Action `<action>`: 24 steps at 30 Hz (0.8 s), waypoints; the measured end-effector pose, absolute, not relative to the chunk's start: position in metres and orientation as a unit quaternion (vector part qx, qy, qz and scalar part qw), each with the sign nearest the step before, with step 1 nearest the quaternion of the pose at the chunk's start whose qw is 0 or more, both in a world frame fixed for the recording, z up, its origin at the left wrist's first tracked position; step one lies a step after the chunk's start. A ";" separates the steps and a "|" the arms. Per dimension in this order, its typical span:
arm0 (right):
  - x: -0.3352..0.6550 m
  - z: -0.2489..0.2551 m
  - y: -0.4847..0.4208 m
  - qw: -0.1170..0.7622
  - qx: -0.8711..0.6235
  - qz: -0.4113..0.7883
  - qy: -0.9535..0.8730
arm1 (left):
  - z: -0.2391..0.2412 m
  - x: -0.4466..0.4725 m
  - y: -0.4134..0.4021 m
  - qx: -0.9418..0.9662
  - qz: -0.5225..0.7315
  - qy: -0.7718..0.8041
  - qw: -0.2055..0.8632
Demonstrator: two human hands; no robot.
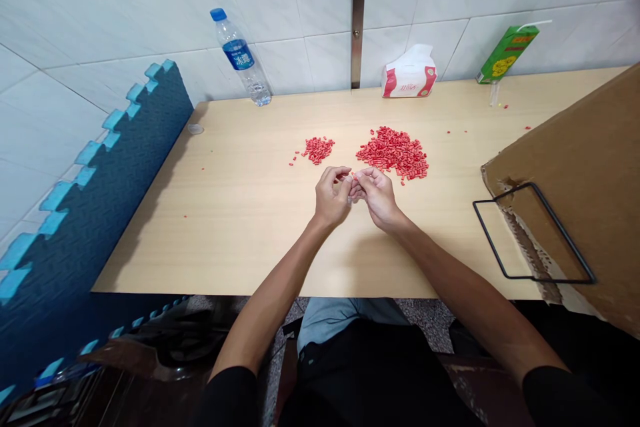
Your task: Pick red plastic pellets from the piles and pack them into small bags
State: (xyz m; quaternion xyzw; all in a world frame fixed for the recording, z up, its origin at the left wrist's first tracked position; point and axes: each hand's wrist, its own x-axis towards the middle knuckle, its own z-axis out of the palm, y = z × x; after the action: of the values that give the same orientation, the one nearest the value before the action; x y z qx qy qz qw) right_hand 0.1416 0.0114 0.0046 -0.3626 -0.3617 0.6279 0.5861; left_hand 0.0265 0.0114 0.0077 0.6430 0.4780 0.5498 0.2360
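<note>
Both hands meet over the table, just in front of the red piles. With its fingertips pinched together, my right hand [378, 195] holds a small red piece [354, 175], mostly covered by the fingers. My left hand [332, 197] is curled with thumb and fingers closed at the same spot; what it grips is too small to make out. Right behind my right hand lies a large heap of short red cylindrical pieces [397, 152]. A smaller pile of similar red pieces [319, 149] sits beyond my left hand, a few scattered at its left.
A water bottle [243, 59], a tissue pack [409, 73] and a green drink carton [509, 53] stand along the wall. Blue foam matting [100, 193] borders the left side. At right are a cardboard sheet [575, 180] and a black wire frame [565, 233]. Red crumbs dot the tabletop [225, 227].
</note>
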 end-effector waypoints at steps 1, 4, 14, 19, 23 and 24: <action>0.142 0.005 0.011 0.585 -0.364 0.627 -0.362 | 0.007 0.026 0.012 0.639 0.547 0.480 0.248; 0.142 0.004 0.012 0.585 -0.366 0.626 -0.363 | 0.006 0.025 0.014 0.632 0.551 0.478 0.261; 0.140 0.002 0.011 0.598 -0.374 0.630 -0.325 | 0.005 0.027 0.008 0.683 0.529 0.482 0.148; 0.136 0.001 0.010 0.608 -0.380 0.629 -0.301 | 0.000 0.030 0.008 0.663 0.529 0.508 0.147; 0.135 0.003 0.009 0.611 -0.383 0.630 -0.290 | 0.000 0.031 0.007 0.663 0.533 0.506 0.144; 0.135 0.003 0.009 0.611 -0.382 0.631 -0.288 | 0.000 0.031 0.007 0.662 0.534 0.506 0.144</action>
State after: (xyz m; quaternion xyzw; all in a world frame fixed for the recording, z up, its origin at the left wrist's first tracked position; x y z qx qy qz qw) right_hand 0.1348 0.0093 0.0028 -0.3824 -0.2878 0.6305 0.6110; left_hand 0.0308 0.0074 -0.0005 0.6624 0.5057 0.5336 0.1441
